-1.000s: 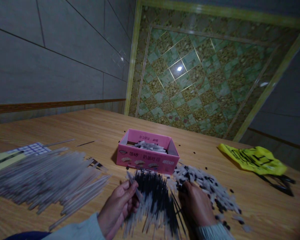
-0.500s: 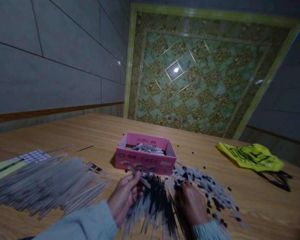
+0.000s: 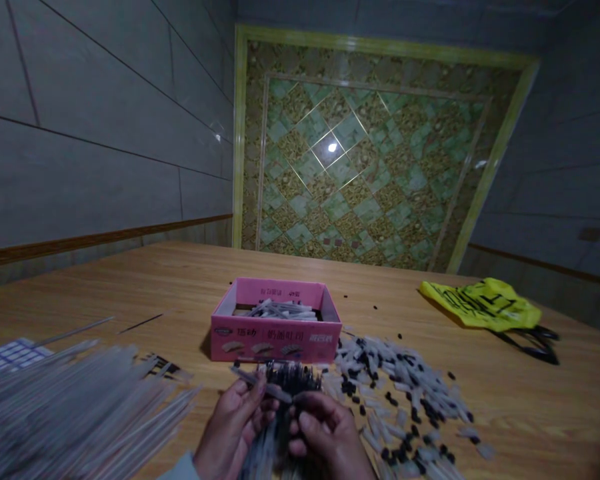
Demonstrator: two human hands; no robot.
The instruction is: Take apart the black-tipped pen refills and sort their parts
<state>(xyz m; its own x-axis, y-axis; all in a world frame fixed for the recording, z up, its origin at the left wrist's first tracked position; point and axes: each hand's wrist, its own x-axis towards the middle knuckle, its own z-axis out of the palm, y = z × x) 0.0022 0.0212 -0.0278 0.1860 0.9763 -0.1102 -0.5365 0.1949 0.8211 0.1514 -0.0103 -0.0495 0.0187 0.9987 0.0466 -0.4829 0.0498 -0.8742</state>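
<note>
Between the thumb and fingers of my left hand (image 3: 233,427) is a short, greyish translucent tube (image 3: 260,384), slanting down to the right. My right hand (image 3: 327,437) is closed in a pinch at the tube's right end; whatever lies between its fingertips is too small and blurred to make out. Under and beyond both hands lies a bundle of thin black-tipped sticks (image 3: 295,375), partly hidden. A pink open box (image 3: 275,341) just behind it contains several similar pale tubes (image 3: 280,310). To the right spreads a loose pile of small translucent sleeves and black plugs (image 3: 405,373).
A large heap of long clear sticks (image 3: 70,407) covers the table's left side, near a blue-checked sheet (image 3: 15,357). One dark thin stick (image 3: 141,323) lies apart. At the right is a yellow bag (image 3: 485,303) with black handles. Walls enclose the wooden table (image 3: 180,280).
My right hand has left the pile of small pieces and moved left to the tube in my left hand. The view has shifted slightly right.
</note>
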